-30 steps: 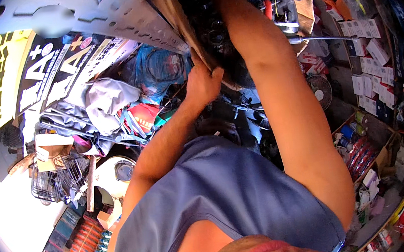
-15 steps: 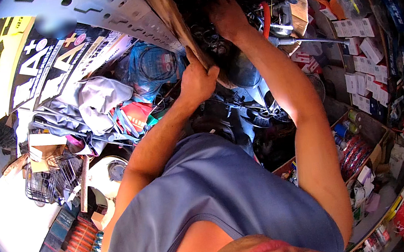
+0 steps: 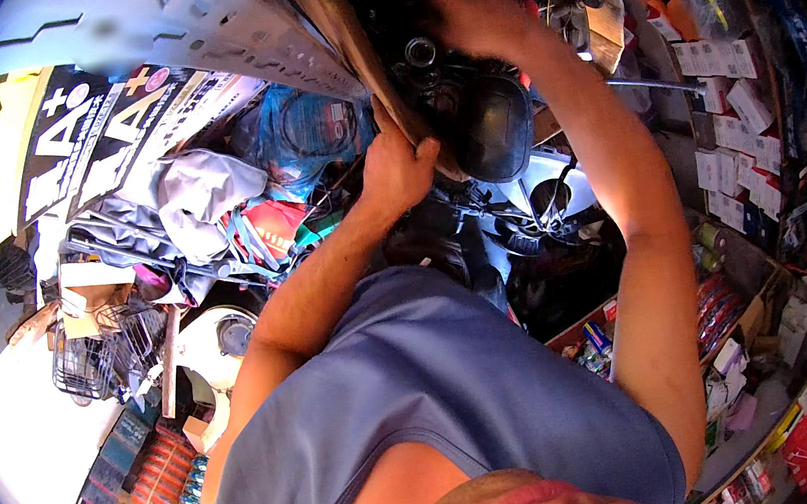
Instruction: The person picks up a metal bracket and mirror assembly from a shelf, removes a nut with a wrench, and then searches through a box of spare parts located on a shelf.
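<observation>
My left hand [image 3: 400,164] is closed round the near left edge of a wooden box [image 3: 349,37], thumb toward me. Dark metal and black parts fill this box. My right hand [image 3: 484,18] is reaching into it over the heap; motion smears it, and its fingers are lost among the dark parts. Beside that hand lies a round metal ring [image 3: 419,52]. A rounded black piece like a mirror back [image 3: 499,127] rests at the box's near edge, below my right wrist.
A perforated metal panel [image 3: 184,22] stands left of the box. Bags and grey cloth [image 3: 205,191] pile up below it, near a wire basket [image 3: 99,355]. Shelves with small white boxes [image 3: 718,60] line the right side. A thin metal rod [image 3: 655,83] sticks out past my right forearm.
My right hand and forearm have shifted to the right and slightly nearer. More of the rounded black piece and the metal ring now shows. My left hand keeps its place on the box edge.
</observation>
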### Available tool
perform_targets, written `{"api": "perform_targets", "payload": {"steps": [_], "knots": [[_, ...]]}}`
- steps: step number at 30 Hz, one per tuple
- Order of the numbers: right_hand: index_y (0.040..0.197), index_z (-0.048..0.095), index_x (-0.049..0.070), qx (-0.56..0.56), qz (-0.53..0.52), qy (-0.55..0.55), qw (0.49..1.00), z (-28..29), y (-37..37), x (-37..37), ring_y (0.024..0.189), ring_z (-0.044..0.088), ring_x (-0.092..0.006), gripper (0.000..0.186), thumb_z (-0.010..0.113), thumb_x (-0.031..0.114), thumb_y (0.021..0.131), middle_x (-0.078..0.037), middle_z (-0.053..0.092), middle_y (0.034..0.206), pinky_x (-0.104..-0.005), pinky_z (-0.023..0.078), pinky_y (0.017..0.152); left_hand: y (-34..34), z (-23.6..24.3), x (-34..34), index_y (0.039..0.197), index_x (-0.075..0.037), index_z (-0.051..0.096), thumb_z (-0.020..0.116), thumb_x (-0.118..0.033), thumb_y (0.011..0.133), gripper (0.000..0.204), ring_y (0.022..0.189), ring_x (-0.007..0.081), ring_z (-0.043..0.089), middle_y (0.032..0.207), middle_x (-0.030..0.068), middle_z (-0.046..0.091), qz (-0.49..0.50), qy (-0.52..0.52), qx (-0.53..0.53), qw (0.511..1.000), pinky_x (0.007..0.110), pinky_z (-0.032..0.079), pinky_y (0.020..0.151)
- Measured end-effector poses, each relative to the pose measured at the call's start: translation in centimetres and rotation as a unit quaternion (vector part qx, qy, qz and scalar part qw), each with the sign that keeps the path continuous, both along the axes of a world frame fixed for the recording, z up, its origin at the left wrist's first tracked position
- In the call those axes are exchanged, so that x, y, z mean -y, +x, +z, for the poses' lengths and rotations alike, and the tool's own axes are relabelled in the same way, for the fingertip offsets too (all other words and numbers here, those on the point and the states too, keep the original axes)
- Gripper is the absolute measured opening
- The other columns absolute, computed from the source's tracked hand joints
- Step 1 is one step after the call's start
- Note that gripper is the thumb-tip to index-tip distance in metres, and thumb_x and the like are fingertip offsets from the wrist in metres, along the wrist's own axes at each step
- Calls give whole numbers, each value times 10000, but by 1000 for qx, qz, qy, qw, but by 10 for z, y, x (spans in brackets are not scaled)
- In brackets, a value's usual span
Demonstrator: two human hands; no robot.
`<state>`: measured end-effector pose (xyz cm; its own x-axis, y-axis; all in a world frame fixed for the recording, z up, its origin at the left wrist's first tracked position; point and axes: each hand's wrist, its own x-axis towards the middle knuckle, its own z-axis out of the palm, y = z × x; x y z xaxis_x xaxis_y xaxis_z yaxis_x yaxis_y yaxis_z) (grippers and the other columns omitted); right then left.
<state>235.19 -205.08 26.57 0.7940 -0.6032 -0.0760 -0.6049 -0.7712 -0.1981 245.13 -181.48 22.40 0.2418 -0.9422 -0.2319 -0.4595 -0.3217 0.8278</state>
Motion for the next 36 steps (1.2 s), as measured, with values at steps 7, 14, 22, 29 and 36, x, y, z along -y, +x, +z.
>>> {"api": "perform_targets", "payload": {"steps": [7, 14, 22, 29, 36], "knots": [[1145, 703, 116, 107, -140, -26, 984, -102, 71, 102, 1085, 668, -352, 314, 654, 189, 843, -201, 685, 1160, -496, 524, 949, -1, 4, 2, 1499, 139, -11, 621, -191, 838, 971, 937, 518, 649, 982, 370, 653, -4, -2, -1, 1000, 561, 522, 839], [1161, 697, 108, 82, -112, -46, 989, -125, 89, 100, 1112, 654, -355, 337, 655, 208, 842, -203, 675, 1184, -494, 511, 971, 0, 2, -1, 1497, 139, -26, 622, -189, 833, 985, 942, 520, 649, 979, 376, 652, 0, 7, 6, 1000, 550, 528, 843], [1180, 690, 99, 62, -75, -31, 995, -104, 81, 75, 1144, 638, -357, 365, 657, 229, 841, -204, 665, 1212, -493, 496, 997, 0, 2, 1, 1492, 143, -20, 616, -181, 828, 976, 907, 530, 654, 960, 377, 655, -5, 15, -6, 1000, 555, 540, 811], [1197, 684, 92, 64, -45, -26, 997, -77, 72, 62, 1172, 624, -359, 391, 658, 248, 840, -206, 656, 1236, -491, 483, 1020, 0, -9, -2, 1486, 143, -12, 613, -174, 835, 956, 903, 527, 658, 959, 372, 659, -13, -17, -15, 1000, 553, 538, 810], [1213, 678, 84, 35, -17, -71, 997, -20, 55, -9, 1199, 610, -362, 417, 659, 267, 838, -207, 647, 1260, -490, 470, 1042, -3, 8, -3, 1279, 35, 490, 588, -139, 868, 457, 1053, 490, 632, 1082, 309, 668, 5, -7, -30, 1000, 518, 499, 923]]}}
